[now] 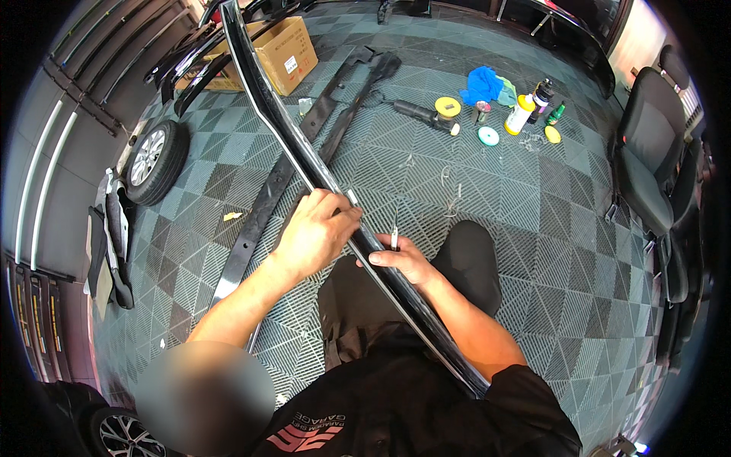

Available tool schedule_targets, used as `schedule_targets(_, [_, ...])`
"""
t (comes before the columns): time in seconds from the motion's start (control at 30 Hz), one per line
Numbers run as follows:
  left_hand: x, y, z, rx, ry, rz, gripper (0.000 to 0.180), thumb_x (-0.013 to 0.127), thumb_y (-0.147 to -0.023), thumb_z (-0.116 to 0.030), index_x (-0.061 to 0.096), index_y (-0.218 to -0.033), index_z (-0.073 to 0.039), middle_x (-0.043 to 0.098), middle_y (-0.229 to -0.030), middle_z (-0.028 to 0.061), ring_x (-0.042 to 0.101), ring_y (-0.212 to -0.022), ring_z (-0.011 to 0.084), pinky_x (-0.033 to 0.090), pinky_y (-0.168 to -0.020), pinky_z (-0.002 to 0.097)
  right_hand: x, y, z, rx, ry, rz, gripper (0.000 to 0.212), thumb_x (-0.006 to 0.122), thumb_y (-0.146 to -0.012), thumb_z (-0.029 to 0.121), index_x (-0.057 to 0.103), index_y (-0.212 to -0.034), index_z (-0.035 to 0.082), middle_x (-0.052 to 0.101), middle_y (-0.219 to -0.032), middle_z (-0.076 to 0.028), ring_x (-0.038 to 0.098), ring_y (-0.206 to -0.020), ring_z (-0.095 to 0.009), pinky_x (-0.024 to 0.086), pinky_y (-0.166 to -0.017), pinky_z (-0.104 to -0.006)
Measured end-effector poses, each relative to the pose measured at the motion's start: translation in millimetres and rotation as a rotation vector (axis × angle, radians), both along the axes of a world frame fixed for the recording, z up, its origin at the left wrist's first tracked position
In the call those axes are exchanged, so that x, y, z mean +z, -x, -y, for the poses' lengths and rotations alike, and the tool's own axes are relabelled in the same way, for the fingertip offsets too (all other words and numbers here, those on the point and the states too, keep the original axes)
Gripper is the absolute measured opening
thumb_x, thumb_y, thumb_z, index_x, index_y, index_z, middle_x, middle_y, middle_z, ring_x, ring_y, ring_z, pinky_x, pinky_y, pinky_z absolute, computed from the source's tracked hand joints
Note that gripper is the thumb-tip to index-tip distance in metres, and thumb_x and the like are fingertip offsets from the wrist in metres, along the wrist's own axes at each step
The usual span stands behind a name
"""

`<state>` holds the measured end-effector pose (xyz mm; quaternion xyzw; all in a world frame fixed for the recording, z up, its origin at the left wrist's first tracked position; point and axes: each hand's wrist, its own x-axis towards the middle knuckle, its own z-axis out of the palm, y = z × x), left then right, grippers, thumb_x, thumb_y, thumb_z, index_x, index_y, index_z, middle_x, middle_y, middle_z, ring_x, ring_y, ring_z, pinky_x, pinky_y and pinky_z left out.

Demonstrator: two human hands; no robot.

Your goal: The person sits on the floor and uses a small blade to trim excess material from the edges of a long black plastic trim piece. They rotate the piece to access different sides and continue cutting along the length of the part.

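A long, glossy black car trim strip (406, 293) slants across my body from the far left to the near right, over my bent legs. My left hand (314, 234) is closed at the strip's middle, fingertips pinching its edge beside a small pale piece, perhaps film or tape. Farther down the strip, my right hand (405, 263) grips it with the thumb on top. Between that hand's fingers a slim craft knife (394, 238) stands with its thin tip pointing away from me. The undersides of both hands' grips are hidden.
More long black trim pieces (263, 206) lie on the tiled floor at left. Ahead are a polisher (415, 114), bottles (519, 116), blue cloth (481, 84) and pads (488, 136). A wheel (158, 161) and cardboard box (288, 53) stand far left; a car seat (647, 148) stands right.
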<state>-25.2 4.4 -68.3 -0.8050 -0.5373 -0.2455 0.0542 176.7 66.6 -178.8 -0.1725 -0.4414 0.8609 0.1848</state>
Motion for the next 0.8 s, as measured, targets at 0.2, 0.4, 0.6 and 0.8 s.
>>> schedule_targets(0.2, [5, 12, -16, -0.140, -0.092, -0.245, 0.020, 0.077, -0.077, -0.009, 0.068, -0.094, -0.005, 0.062, -0.097, 0.0036, 0.059, -0.095, 0.0237, 0.046, -0.084, 0.0361, -1, -2, 0, 0.033, 0.005, 0.007, 0.041, 0.075, -0.087, 0.024, 0.064, -0.119, 0.002, 0.074, -0.101, -0.007, 0.066, -0.086, -0.009, 0.054, -0.079, -0.0250])
schedule_targets(0.4, [-6, 20, -27, -0.129, -0.147, -0.024, 0.021, 0.068, -0.081, 0.000, 0.059, -0.099, -0.003, 0.060, -0.100, 0.0118, 0.058, -0.096, 0.0314, 0.046, -0.087, 0.0405, -1, -1, -2, 0.029, -0.004, -0.007, 0.042, 0.075, -0.087, 0.026, 0.064, -0.119, 0.001, 0.074, -0.103, -0.007, 0.067, -0.088, -0.011, 0.054, -0.081, -0.0269])
schedule_targets(0.6, [13, 31, -31, 0.184, 0.006, 0.885, 0.012, 0.060, -0.102, -0.014, 0.061, -0.106, -0.002, 0.068, -0.100, 0.0059, 0.060, -0.094, 0.0156, 0.049, -0.084, 0.0310, -13, -2, -3, 0.010, -0.041, 0.025, 0.046, 0.075, -0.088, 0.031, 0.064, -0.120, 0.001, 0.074, -0.105, -0.009, 0.067, -0.090, -0.011, 0.054, -0.084, -0.0274])
schedule_targets(0.8, [11, -4, -2, -0.123, 0.057, 0.041, 0.014, 0.078, -0.077, -0.010, 0.073, -0.091, -0.009, 0.061, -0.099, 0.0021, 0.057, -0.098, 0.0238, 0.042, -0.088, 0.0391, -17, -3, -1, 0.047, -0.006, -0.080, 0.064, 0.077, -0.085, 0.048, 0.060, -0.125, 0.001, 0.073, -0.107, -0.008, 0.067, -0.093, -0.011, 0.053, -0.083, -0.0238])
